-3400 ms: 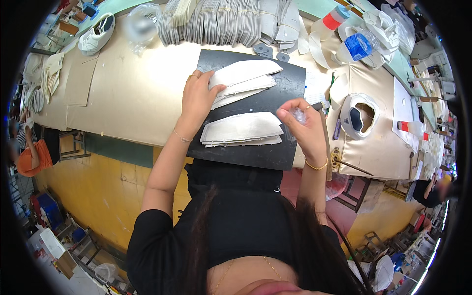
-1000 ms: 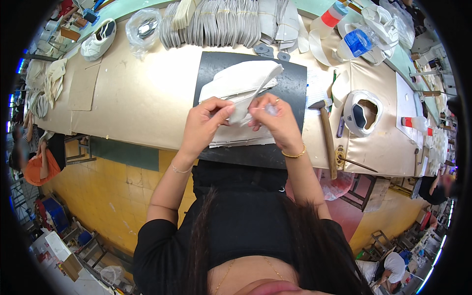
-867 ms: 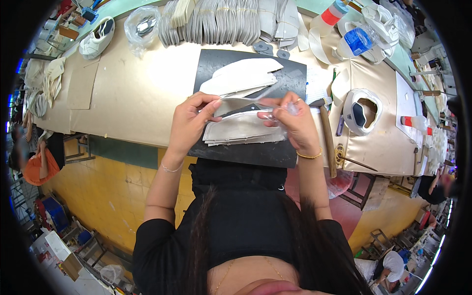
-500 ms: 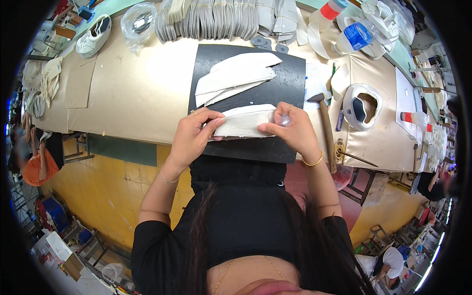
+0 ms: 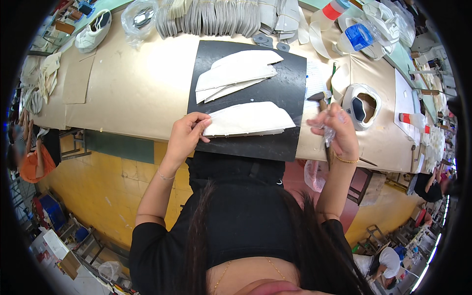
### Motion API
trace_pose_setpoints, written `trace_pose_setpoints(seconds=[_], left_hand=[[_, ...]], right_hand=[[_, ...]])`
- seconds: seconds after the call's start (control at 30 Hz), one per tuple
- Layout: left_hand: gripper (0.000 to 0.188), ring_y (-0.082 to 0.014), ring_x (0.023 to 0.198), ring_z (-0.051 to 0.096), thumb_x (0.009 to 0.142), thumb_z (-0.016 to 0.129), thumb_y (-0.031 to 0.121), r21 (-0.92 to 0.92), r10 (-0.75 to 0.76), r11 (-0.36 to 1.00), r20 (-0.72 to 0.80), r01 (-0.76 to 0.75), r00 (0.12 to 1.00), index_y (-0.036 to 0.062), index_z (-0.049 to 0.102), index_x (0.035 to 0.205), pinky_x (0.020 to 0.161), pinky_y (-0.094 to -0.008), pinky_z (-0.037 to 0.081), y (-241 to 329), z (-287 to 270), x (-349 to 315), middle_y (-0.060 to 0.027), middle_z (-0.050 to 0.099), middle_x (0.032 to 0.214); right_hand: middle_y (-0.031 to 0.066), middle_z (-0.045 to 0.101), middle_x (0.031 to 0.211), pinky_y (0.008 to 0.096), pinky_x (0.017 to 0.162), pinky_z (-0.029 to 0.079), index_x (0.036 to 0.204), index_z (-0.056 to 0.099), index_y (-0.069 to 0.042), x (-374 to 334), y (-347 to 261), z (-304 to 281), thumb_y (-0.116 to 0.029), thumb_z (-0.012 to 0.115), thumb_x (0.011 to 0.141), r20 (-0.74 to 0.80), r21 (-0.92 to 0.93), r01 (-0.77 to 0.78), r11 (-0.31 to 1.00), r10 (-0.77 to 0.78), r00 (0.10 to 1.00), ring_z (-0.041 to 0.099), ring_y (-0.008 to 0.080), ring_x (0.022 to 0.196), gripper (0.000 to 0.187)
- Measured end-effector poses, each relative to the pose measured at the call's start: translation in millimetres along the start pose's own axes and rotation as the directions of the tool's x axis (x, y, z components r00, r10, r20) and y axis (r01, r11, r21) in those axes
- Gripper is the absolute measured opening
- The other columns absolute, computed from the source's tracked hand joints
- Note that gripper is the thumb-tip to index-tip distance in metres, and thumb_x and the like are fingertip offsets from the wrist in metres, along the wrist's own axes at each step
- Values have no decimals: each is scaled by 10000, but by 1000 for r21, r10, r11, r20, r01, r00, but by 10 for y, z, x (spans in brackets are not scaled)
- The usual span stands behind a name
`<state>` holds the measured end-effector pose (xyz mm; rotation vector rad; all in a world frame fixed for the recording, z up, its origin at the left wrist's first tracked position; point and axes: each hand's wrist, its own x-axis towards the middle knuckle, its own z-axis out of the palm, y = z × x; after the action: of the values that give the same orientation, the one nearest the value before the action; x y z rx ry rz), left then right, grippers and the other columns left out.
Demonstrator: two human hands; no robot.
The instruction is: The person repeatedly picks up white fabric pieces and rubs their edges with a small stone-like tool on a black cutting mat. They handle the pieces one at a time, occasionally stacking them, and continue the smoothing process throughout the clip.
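Note:
My left hand [image 5: 187, 133] pinches the left end of a stack of white curved cut pieces [image 5: 250, 119] lying on the near part of a black mat [image 5: 290, 88]. A second pile of white cut pieces [image 5: 236, 73] lies farther back on the mat. My right hand [image 5: 334, 130] is off the mat's right edge, closed on a small crumpled clear plastic scrap [image 5: 328, 133], close to a hammer [image 5: 319, 98].
A row of grey stacked pieces [image 5: 216, 14] lines the far edge of the tan table [image 5: 132, 88]. A white shoe [image 5: 96, 29] sits far left, a shoe upper on a form [image 5: 361, 105] to the right, with tape and bottles [image 5: 356, 34] behind.
The white stack held in both hands came down onto the near part of the mat. My right hand let go of it and moved right past the mat's edge.

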<state>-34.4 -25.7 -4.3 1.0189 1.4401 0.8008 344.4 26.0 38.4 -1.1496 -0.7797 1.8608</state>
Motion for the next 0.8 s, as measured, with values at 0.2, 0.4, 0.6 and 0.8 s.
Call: trace_pose_setpoints(seconds=[0.2,0.4,0.6,0.8], left_hand=[[369,-107,722,537,860,726,206,441,212,886,-107,-145,971,-39,616,1112,640,-261,488,133,-109,160,-49,533,802],[504,-224,903,534,784,791,247,654,453,729,-242,-201,858,-3,610,1183,774,-326,467,1,-27,794,-128,562,1036],[304,-252,823,620,837,719,116,567,486,778,-267,-272,833,-36,635,1086,716,-318,509,120,80,620,-119,615,977],[278,-150,750,678,899,668,80,-311,130,939,-81,-149,988,-67,607,1127,609,-231,532,377,258,230,-103,656,961]], right_hand=[[-7,552,797,255,540,522,995,520,-83,-6,-41,204,-92,621,914,-260,-112,189,975,-213,942,596,119,641,130],[-44,529,708,169,410,347,999,606,-50,216,138,676,-151,688,887,-82,-288,98,953,-126,989,437,11,500,172],[-56,523,646,177,429,335,1011,651,-42,344,305,1202,-171,684,893,70,-405,80,911,-57,996,443,0,522,178],[-33,602,692,177,484,371,969,686,-21,687,731,1541,-181,688,896,124,-475,312,822,-289,949,487,4,580,176]])
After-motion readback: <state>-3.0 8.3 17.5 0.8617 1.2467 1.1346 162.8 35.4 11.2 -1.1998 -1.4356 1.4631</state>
